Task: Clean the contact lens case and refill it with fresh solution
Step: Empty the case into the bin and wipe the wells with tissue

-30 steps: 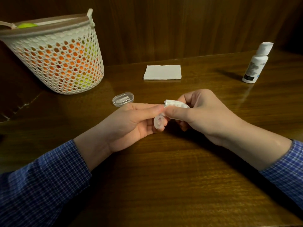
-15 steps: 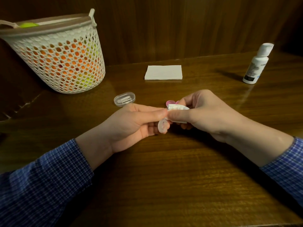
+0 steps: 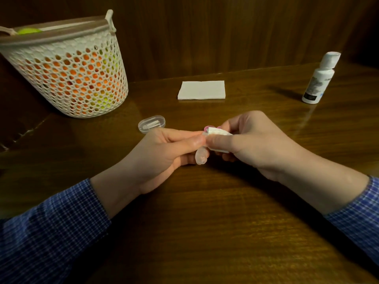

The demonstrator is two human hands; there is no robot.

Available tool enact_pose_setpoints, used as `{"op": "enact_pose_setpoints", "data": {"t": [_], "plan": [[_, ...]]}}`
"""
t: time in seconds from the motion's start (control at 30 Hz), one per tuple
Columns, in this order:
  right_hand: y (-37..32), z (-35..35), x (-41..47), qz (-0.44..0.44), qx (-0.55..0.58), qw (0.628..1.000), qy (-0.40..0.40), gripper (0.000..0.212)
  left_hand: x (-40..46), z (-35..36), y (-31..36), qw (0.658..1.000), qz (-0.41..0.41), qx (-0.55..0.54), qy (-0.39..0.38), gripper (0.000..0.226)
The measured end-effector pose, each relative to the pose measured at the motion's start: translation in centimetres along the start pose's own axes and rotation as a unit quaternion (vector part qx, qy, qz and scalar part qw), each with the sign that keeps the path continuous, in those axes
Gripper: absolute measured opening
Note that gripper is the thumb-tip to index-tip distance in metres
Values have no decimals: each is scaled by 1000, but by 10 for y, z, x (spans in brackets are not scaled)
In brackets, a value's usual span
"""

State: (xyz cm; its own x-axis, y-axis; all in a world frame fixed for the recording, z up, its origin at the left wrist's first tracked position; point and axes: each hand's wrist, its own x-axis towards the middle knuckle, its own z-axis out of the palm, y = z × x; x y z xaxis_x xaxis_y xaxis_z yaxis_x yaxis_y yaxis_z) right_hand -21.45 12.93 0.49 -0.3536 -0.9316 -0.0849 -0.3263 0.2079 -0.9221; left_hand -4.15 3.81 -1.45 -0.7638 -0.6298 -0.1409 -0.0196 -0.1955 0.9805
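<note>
Left hand [image 3: 164,152] grip: thumb and fingers pinching the clear contact lens case [image 3: 201,157], held just above the table [image 3: 205,222]; case long axis runs away from the person, near well hanging low, pink part [image 3: 209,127] showing at the far end. Right hand [image 3: 252,140] grip: pinching a folded tissue [image 3: 218,133] pressed against the case. Left of the grip, a clear lid [image 3: 151,124]; beyond it, a napkin [image 3: 202,90]; far left, a mesh basket [image 3: 67,78]; far right, an upright white solution bottle [image 3: 319,78], label unreadable.

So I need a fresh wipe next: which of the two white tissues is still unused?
The folded tissue lying flat at the table's far edge; the crumpled tissue is pinched in the right hand against the lens case.
</note>
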Motion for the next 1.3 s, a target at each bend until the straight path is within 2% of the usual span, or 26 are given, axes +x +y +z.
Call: {"op": "enact_pose_setpoints", "data": {"t": [0.07, 0.17, 0.47, 0.6, 0.7, 0.8, 0.87, 0.97, 1.1, 1.3], "plan": [[1, 0, -1, -60, -78, 995, 29, 20, 0, 1, 0, 1000, -4, 6, 8, 30], [0, -1, -1, -107, -127, 985, 49, 20, -1, 2, -1, 1000, 10, 15, 15, 31], [2, 0, -2, -141, -163, 975, 54, 16, 0, 0, -1, 999, -2, 29, 13, 44], [4, 2, -3, -160, -177, 969, 65, 13, 0, 0, 0, 1000, 0, 14, -2, 39], [3, -6, 0, -162, -120, 979, 26, 13, 2, -3, 3, 1000, -14, -3, -21, 37], [1, -19, 4, -110, 52, 992, -40, 12, 4, -7, 6, 997, -37, -62, -38, 33], [2, -21, 7, -95, 111, 987, -63, 10, 5, -9, 7, 993, -45, -101, -40, 27], [5, -19, 8, -114, 95, 987, -66, 15, 5, -10, 6, 990, -45, -125, -50, 26], [7, -15, 9, -131, 84, 987, -51, 22, 6, -10, 4, 991, -42, -119, -47, 37], [7, -9, 5, -186, 26, 982, -21, 14, 7, -9, 5, 995, -55, -76, -42, 37]]}}
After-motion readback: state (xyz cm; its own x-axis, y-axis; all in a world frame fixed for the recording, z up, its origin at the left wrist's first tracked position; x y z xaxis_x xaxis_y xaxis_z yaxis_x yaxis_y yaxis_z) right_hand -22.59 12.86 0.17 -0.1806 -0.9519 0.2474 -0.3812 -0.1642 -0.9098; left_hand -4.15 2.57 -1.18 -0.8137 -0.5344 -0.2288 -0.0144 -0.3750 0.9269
